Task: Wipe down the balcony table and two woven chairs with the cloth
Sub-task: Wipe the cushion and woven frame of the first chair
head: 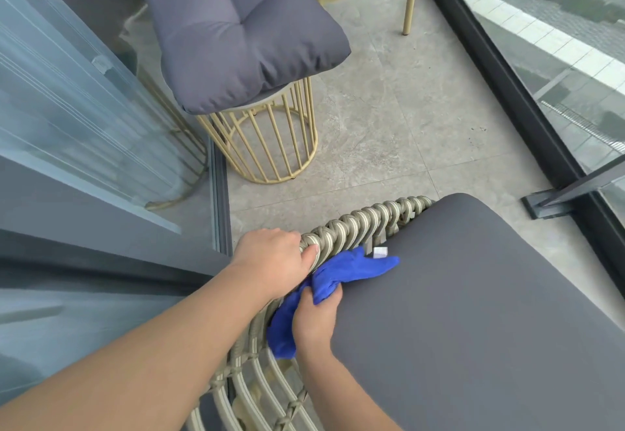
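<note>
Evidently left hand [275,261] gripping woven chair [358,224] rim, steadying it; right hand [316,320] clutching cloth [351,270], wiping between rim and cushion [473,312].

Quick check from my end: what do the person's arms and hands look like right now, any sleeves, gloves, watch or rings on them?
Both forearms are bare as far as the frame shows, with no sleeve edge in view. The left hand and the right hand wear no gloves. No watch, bracelet or strap shows on either wrist, and no ring shows on the visible fingers. Some fingers are hidden, so those cannot be checked.
</note>
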